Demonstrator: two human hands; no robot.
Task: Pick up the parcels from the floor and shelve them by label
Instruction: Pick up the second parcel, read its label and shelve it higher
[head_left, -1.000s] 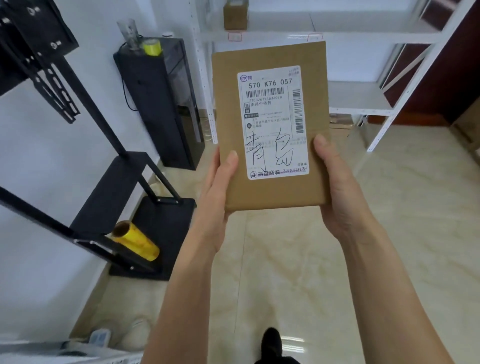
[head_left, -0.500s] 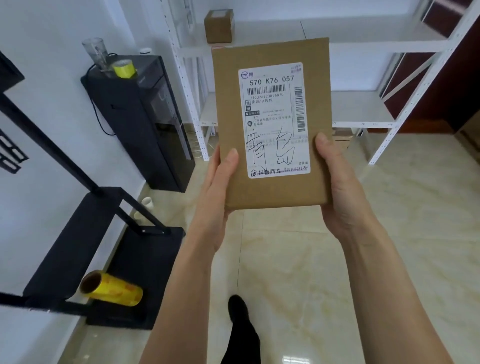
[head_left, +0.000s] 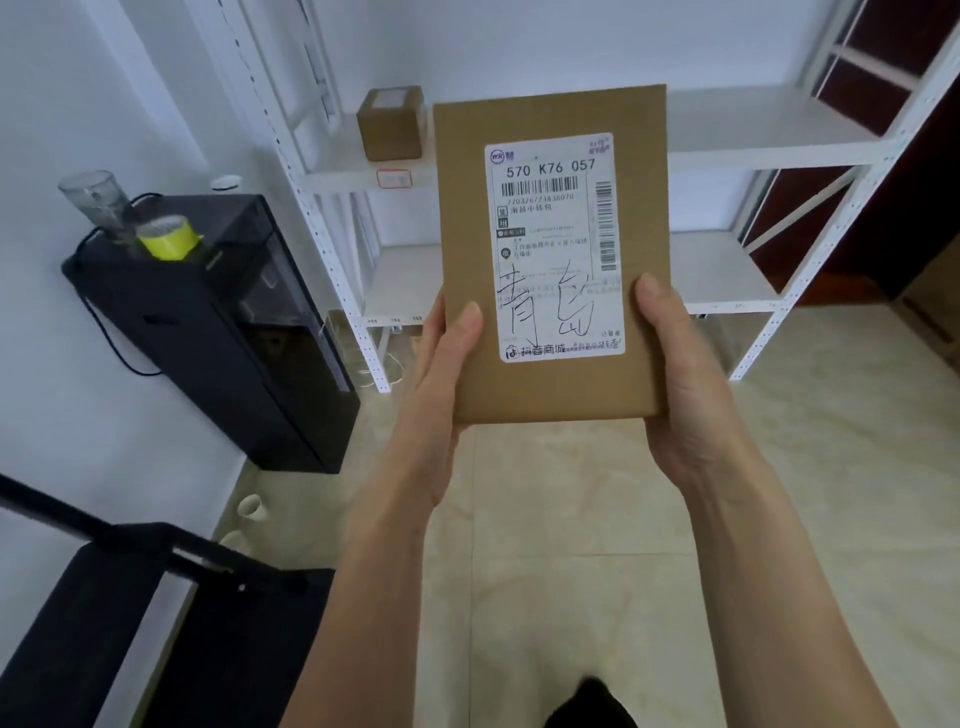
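A flat brown cardboard parcel (head_left: 467, 223) is held upright in front of me, its white shipping label (head_left: 558, 244) facing the camera with handwritten characters on it. My left hand (head_left: 441, 384) grips its lower left edge, thumb on the front. My right hand (head_left: 675, 374) grips the lower right edge the same way. Behind it stands a white metal shelf unit (head_left: 769, 140). A small brown box (head_left: 390, 123) sits on the upper shelf at the left, above a small red-edged tag (head_left: 394, 179) on the shelf edge.
A black cabinet (head_left: 218, 332) stands at the left wall with a yellow tape roll (head_left: 167, 239) and a clear cup (head_left: 96, 205) on top. A black metal stand (head_left: 104, 597) fills the lower left. Beige tiled floor (head_left: 571, 519) lies between me and the shelves.
I have walked closer to the white shelves; cabinet and shelf unit look larger and the black stand slid down-left. The yellow film roll on the stand left view. Both hands keep the parcel.
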